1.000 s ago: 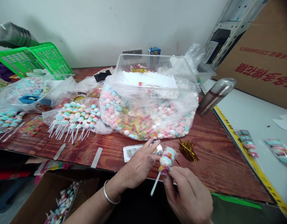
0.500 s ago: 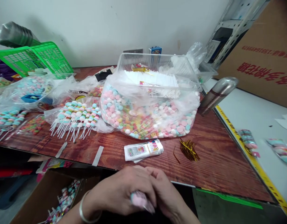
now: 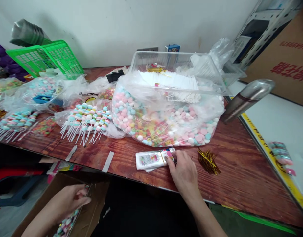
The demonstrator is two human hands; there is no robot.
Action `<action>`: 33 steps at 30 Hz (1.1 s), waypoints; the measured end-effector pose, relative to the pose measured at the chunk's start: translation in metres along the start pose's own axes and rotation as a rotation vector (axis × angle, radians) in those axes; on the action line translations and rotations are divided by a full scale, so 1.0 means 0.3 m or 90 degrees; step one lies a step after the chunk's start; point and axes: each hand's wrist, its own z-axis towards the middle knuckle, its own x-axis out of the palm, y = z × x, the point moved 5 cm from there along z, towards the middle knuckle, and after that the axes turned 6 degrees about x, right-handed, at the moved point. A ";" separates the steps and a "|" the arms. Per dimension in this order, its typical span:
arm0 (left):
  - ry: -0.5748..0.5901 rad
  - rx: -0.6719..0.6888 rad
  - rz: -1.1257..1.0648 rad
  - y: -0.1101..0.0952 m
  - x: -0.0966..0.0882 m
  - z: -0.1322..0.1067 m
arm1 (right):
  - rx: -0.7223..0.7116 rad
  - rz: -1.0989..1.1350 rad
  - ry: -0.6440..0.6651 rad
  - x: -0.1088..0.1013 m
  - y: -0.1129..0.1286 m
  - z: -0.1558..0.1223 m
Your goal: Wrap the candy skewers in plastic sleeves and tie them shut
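Observation:
My right hand rests on the wooden table, its fingertips pinched on the right end of a small banded stack of printed wrappers. My left hand is down at the lower left, over an open cardboard box holding wrapped candy lollipops. Its fingers are stretched out and nothing shows in them. A bundle of gold twist ties lies just right of my right hand.
A large clear bag of pastel candies sits behind the wrappers, against a clear plastic tub. Candy skewers lie to the left, a green basket stands at the back left, and a steel flask lies to the right.
Both hands held one wrapped lollipop near the table edge. Now they are apart: the left has dropped to the box without the lollipop, and the right has reached forward to the wrapper stack.

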 end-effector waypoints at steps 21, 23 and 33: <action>-0.231 0.513 -0.031 -0.824 0.276 0.373 | 0.145 0.193 0.044 -0.023 -0.021 0.009; -0.238 0.512 -0.038 -0.824 0.277 0.373 | 0.127 0.104 0.044 -0.028 -0.004 0.011; -0.225 0.506 -0.016 -0.819 0.285 0.380 | -0.021 -0.015 -0.107 -0.042 -0.009 0.030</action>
